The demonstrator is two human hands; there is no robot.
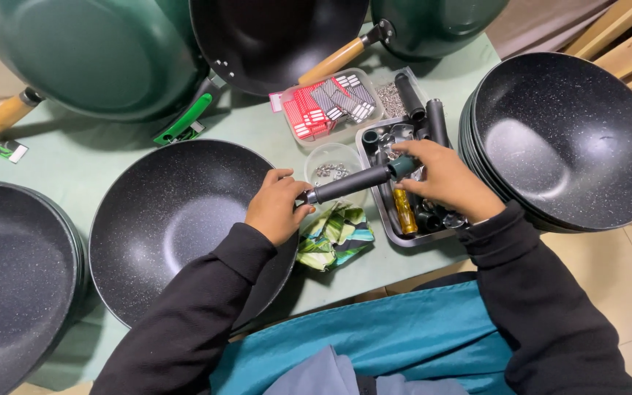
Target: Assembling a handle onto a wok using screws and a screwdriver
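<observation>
Handle, black, cylindrical, with green end cap: held level between both hands at the right rim of a black speckled non-stick wok, its metal end meeting the rim, apparently for fitting. Left hand: fingers closed around the joint where handle meets wok, steadying it. Right hand: fingers clamped on the capped end, over a grey metal tray of spare black handles and a yellow-handled tool. Clear round dish of screws: just behind the handle, within reach. Folded green patterned cloth: below the handle. Stack of matching black woks: far right on the green-covered counter.
</observation>
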